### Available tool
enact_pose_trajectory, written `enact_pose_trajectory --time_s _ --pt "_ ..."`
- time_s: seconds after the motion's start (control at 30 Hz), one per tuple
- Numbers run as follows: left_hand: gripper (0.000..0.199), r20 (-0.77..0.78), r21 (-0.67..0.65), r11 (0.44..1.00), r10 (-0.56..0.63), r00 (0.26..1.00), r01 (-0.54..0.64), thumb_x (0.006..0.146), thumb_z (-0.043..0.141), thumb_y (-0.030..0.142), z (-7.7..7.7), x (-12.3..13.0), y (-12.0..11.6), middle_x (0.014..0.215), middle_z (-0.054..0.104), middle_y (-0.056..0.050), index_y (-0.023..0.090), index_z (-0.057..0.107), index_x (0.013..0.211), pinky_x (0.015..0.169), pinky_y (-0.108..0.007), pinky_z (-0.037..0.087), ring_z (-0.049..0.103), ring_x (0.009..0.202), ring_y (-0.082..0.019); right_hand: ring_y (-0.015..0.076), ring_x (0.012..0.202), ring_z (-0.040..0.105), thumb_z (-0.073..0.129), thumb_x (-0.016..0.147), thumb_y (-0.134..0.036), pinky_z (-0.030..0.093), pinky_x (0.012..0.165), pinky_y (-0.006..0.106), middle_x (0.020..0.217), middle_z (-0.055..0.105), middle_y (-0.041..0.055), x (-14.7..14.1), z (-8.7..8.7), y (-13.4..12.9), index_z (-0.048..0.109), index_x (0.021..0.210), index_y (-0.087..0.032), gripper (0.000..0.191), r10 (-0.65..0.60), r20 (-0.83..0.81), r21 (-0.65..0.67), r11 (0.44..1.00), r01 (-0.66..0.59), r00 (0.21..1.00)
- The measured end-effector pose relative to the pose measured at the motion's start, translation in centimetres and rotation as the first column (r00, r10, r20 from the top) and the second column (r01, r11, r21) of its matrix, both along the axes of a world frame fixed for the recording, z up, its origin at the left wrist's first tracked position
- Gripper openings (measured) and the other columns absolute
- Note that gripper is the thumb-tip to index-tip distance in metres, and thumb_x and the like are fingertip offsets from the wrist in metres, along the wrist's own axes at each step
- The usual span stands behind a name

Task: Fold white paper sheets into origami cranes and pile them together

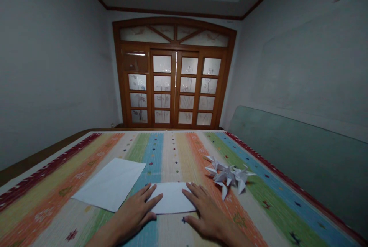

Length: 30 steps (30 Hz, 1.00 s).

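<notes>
A white rectangular sheet of paper point(172, 199) lies flat on the striped cloth in front of me. My left hand point(138, 210) rests on its left edge, fingers spread. On the right edge lie the spread fingers of my right hand point(205, 210), its thumb on the cloth just below the paper. Left of my left hand is a larger white sheet point(110, 183), lying flat. Several folded white paper pieces with pointed tips point(228, 174) sit in a cluster beyond my right hand.
The table wears a multicoloured striped cloth point(175, 151). A pale green headboard-like panel point(287, 147) stands along the right side. Wooden doors with glass panes point(175, 86) are at the far wall.
</notes>
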<state>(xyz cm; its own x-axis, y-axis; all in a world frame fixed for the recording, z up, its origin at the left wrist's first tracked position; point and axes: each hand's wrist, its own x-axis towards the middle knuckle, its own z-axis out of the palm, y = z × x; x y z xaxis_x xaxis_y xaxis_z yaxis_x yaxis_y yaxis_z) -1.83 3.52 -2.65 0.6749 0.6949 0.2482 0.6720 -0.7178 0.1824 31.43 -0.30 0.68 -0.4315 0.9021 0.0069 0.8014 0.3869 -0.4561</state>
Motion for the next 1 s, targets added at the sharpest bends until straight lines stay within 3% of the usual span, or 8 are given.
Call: enact_pose_trajectory --time_s 0.23,0.4,0.57,0.7,0.8,0.9,1.0 --pt "0.046 -0.053 0.001 1.000 -0.005 0.999 0.005 0.104 0.053 0.046 1.6 0.7 -0.7 0.155 0.053 -0.009 0.037 0.053 0.149 0.112 -0.056 0.046 0.050 0.141 -0.038 0.0375 0.149 0.036 0.066 0.088 -0.044 0.024 0.123 0.059 0.161 0.041 0.0159 -0.2 0.2 -0.1 0.050 0.152 -0.023 0.069 0.023 0.035 0.090 0.996 -0.026 0.999" --pt "0.051 -0.124 -0.025 0.999 -0.027 0.992 0.024 0.100 0.058 0.050 3.0 0.9 -1.2 0.153 0.054 -0.014 0.033 0.053 0.148 0.108 -0.059 0.049 0.051 0.139 -0.042 0.0359 0.144 0.043 0.065 0.089 -0.039 0.032 0.121 0.054 0.156 0.049 0.0170 0.1 -0.2 0.1 0.054 0.148 -0.021 0.063 0.012 0.011 0.145 0.989 -0.014 1.000" --pt "0.038 -0.128 0.141 0.988 -0.047 0.991 0.065 0.101 0.060 0.037 2.6 1.2 -1.1 0.141 0.066 -0.011 0.030 0.063 0.138 0.103 -0.048 0.056 0.064 0.128 -0.035 0.0387 0.144 0.043 0.071 0.086 -0.048 0.032 0.119 0.056 0.157 0.048 0.0176 1.0 -0.3 0.4 0.056 0.146 -0.023 0.067 0.074 -0.011 0.150 0.986 -0.072 0.997" --pt "0.030 -0.055 0.353 0.925 -0.131 0.990 0.142 0.108 0.044 0.027 1.7 1.6 -0.7 0.114 0.080 -0.010 0.023 0.072 0.119 0.089 -0.040 0.063 0.077 0.104 -0.028 0.0397 0.143 0.043 0.072 0.084 -0.051 0.033 0.118 0.058 0.155 0.049 0.0187 1.6 -0.8 0.8 0.056 0.146 -0.022 0.070 0.114 -0.046 0.161 0.981 -0.105 0.992" --pt "0.035 0.045 0.409 0.902 -0.167 0.985 0.135 0.109 0.038 0.023 1.7 2.0 -0.7 0.104 0.082 -0.009 0.020 0.073 0.107 0.083 -0.035 0.065 0.079 0.093 -0.024 0.0361 0.138 0.049 0.070 0.080 -0.027 0.036 0.116 0.054 0.149 0.056 0.0165 1.6 -1.5 1.1 0.061 0.141 -0.022 0.061 0.109 -0.095 0.215 0.973 -0.086 0.990" --pt "0.035 0.159 0.381 0.920 -0.163 0.974 0.092 0.109 0.038 0.024 2.2 2.1 -0.9 0.098 0.082 -0.008 0.020 0.073 0.102 0.079 -0.032 0.064 0.079 0.086 -0.022 0.0305 0.122 0.061 0.058 0.067 -0.008 0.044 0.109 0.046 0.129 0.070 0.0139 1.5 -1.8 1.4 0.071 0.124 -0.019 0.060 0.121 -0.181 0.266 0.961 -0.070 0.976" --pt "0.032 0.332 0.222 0.974 -0.109 0.937 0.034 0.108 0.041 0.027 2.7 2.0 -1.4 0.093 0.081 -0.005 0.023 0.072 0.103 0.078 -0.028 0.062 0.078 0.083 -0.020 0.0272 0.106 0.068 0.052 0.070 -0.008 0.049 0.097 0.040 0.110 0.077 0.0119 1.2 -1.5 1.4 0.076 0.108 -0.018 0.046 0.129 -0.314 0.283 0.959 -0.037 0.941"
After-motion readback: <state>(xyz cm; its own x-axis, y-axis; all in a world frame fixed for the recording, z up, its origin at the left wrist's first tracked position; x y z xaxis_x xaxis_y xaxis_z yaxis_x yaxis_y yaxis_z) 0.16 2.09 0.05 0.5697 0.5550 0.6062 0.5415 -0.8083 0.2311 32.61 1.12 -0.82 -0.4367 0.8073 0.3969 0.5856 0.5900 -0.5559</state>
